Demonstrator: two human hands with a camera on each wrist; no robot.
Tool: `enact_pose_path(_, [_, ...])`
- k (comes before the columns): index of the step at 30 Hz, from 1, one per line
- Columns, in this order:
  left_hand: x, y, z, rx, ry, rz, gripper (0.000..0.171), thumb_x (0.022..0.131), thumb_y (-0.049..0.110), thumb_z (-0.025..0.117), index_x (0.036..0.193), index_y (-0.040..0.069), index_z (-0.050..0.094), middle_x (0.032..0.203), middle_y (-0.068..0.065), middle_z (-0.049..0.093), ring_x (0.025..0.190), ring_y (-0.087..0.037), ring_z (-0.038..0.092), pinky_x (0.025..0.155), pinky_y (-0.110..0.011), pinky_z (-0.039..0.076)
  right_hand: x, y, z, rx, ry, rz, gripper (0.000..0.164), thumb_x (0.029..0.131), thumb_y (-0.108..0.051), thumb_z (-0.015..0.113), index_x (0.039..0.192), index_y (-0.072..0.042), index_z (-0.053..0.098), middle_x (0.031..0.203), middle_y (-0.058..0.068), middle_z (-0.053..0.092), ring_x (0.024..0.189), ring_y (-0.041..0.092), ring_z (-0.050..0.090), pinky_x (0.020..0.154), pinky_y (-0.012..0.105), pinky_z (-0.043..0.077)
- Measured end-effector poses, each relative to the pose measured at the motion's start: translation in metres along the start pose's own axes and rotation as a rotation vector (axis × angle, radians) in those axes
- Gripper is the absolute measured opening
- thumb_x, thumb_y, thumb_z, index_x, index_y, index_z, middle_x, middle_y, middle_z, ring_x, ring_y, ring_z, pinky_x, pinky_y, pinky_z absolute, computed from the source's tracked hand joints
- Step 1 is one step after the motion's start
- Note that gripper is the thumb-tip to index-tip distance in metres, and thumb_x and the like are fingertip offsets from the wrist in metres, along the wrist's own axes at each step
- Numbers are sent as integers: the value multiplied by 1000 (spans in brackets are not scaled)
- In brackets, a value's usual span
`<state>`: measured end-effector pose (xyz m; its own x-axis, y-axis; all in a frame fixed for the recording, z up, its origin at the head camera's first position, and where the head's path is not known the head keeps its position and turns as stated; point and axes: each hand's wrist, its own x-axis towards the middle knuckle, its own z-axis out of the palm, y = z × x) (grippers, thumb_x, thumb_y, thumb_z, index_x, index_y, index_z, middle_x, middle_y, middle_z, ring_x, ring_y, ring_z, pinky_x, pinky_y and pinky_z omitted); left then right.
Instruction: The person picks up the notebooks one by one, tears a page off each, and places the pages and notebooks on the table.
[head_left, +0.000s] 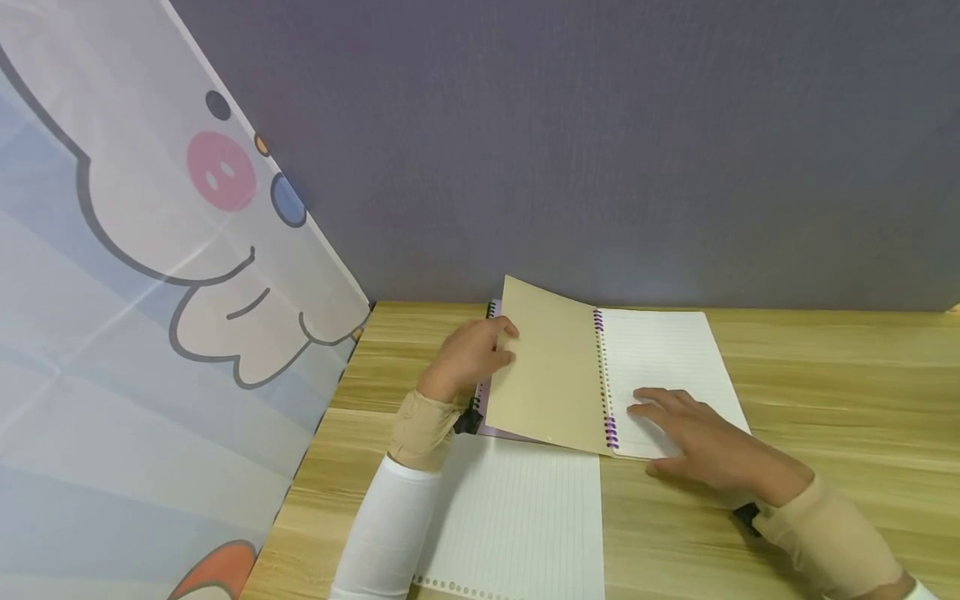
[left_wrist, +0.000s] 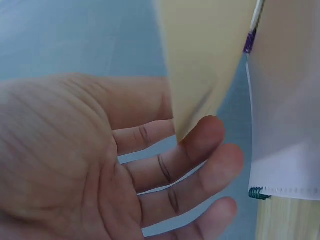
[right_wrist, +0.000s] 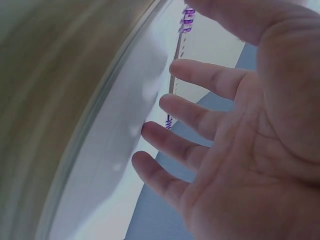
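A spiral notebook (head_left: 675, 350) with purple coils lies open, its lined white page on the right. Its cream cover (head_left: 551, 367) is turned to the left, the free edge raised. My left hand (head_left: 468, 354) is at that edge, thumb and index fingertips over the cover. In the left wrist view the cover's corner meets a finger (left_wrist: 202, 135) and hides the thumb and index tips; the fingers are loosely extended. My right hand (head_left: 697, 437) spreads over the lined page with relaxed fingers, holding nothing. Its fingertips (right_wrist: 150, 131) are right at the page in the right wrist view.
Under the cream cover shows a purple notebook (head_left: 483, 392) with dark coils. A lined sheet (head_left: 525, 508) with holes along its near edge lies in front, on the wooden table (head_left: 847, 375). A grey wall panel (head_left: 600, 150) stands behind; a cartoon-printed sheet (head_left: 135, 400) hangs at the left.
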<state>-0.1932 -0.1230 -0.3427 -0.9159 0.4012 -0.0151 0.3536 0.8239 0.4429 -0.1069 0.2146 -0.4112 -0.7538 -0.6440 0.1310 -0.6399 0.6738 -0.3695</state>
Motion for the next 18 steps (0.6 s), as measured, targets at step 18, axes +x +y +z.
enact_pose_path(18, [8, -28, 22, -23, -180, -145, 48, 82, 28, 64, 127, 21, 47, 68, 2, 42, 53, -13, 35, 50, -28, 35, 1, 9, 3, -55, 2, -5, 58, 74, -35, 71, 124, -13, 52, 137, 2, 41, 122, 21, 35, 93, 41, 33])
